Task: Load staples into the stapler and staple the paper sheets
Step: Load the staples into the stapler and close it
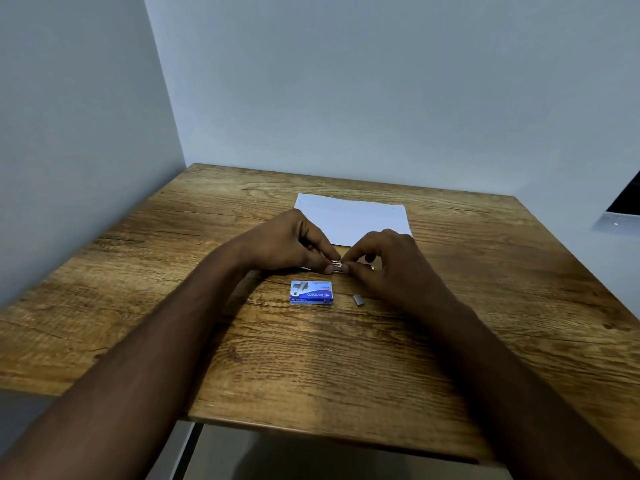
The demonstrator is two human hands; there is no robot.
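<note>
Both my hands meet over the middle of the wooden table. My left hand and my right hand pinch a small metal stapler between their fingertips; only a short silver part of it shows, the rest is hidden under the fingers. Just in front of the hands lies a blue staple box, closed and flat. To its right a short loose strip of staples rests on the wood. White paper sheets lie behind the hands.
The table stands in a corner, with walls close at the left and behind. Its front edge is near me. A dark window ledge sits at the far right.
</note>
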